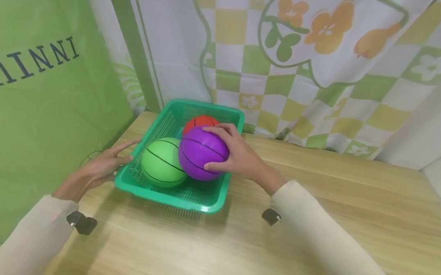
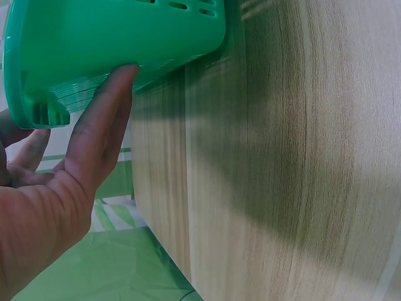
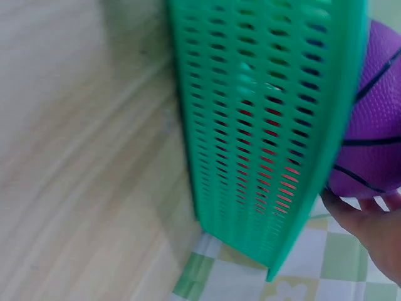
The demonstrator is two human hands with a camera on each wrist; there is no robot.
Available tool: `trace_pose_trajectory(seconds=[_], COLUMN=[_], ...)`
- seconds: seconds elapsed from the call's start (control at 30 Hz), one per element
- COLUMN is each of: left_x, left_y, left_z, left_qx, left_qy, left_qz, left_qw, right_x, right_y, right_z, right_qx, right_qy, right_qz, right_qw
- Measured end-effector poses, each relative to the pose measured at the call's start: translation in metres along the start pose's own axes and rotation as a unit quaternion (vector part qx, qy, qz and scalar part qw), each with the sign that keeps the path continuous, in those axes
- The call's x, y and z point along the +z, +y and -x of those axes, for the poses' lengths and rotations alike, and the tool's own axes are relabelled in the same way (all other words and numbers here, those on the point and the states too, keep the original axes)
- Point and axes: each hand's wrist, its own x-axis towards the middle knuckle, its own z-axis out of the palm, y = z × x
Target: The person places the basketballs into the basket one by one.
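Note:
A purple toy basketball is held in my right hand, thumb on its near side and fingers over its top. It sits high in a green plastic basket, against a light green ball and in front of a red ball, which it partly hides. In the right wrist view the purple ball shows above the basket's slotted wall. My left hand touches the basket's left side. Its fingers lie fairly straight against the wall in the left wrist view, gripping nothing.
The basket stands on a wooden table, near its left and back edges. Behind hangs a checked, flower-printed curtain. A green cloth with dark letters hangs on the left.

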Motion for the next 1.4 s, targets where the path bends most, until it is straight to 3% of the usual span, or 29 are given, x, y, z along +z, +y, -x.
trace_pose_trajectory(seconds=[0.3,0.63,0.8,1.0,1.13,1.23,1.4], left_x=[0.000,-0.001,-0.001,-0.002,-0.002,-0.002,-0.002], left_y=[0.001,0.001,0.001,-0.002,-0.004,-0.003,0.001], left_z=[0.002,0.002,0.002,0.000,0.001,-0.001,0.000], left_qx=[0.007,0.010,0.008,0.005,-0.002,0.003,0.004], left_qy=[-0.004,-0.006,-0.004,-0.011,-0.010,-0.008,-0.009], left_qz=[0.000,-0.002,-0.003,0.002,0.003,0.000,-0.004], left_qw=[1.0000,0.9999,1.0000,0.9999,0.9999,1.0000,0.9999], right_x=[0.026,0.039,0.042,0.038,0.019,0.002,-0.012], right_y=[0.006,0.007,0.008,0.004,-0.008,-0.018,-0.026], right_z=[0.011,0.021,0.024,0.027,0.024,0.017,0.004], right_qx=[-0.020,-0.053,-0.045,-0.018,0.007,0.021,0.013], right_qy=[0.091,0.121,0.129,0.090,0.036,0.020,-0.015], right_qz=[0.039,0.130,0.158,0.158,0.132,0.125,0.132], right_qw=[0.995,0.983,0.978,0.983,0.991,0.992,0.991])
